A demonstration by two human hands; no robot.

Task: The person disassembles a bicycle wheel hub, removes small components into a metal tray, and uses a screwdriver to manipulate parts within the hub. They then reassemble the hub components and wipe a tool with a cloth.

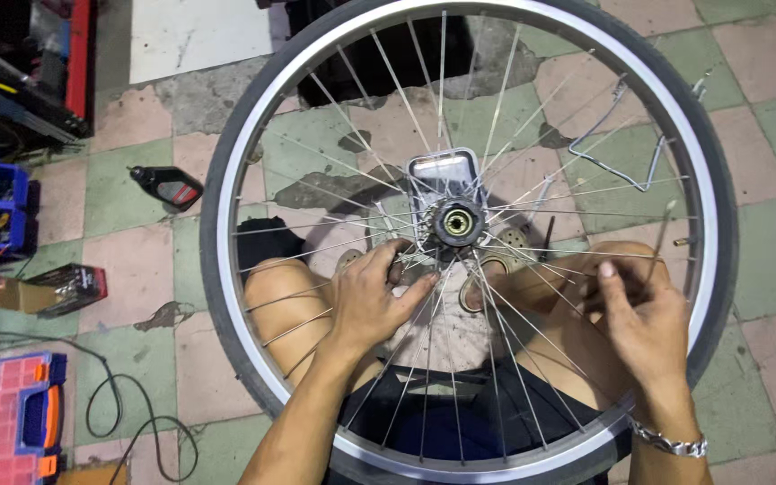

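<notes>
Over the lap, above a tiled floor (765, 260): steadying a bicycle wheel (226, 171) upright, left hand (372, 301) curling fingers around spokes just beside the hub (456, 223); right hand (641, 314) pinching a loose spoke (663, 232) between thumb and fingertips near the rim (704, 224). Oil bottle (168, 187) lying well apart.

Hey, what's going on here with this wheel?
A seated person has a bicycle wheel resting across their lap, tyre still on the rim. The left hand reaches through the spokes near the hub, and the right hand pinches a loose spoke by the rim. A dark bottle and a red parts case lie on the tiled floor.
</notes>
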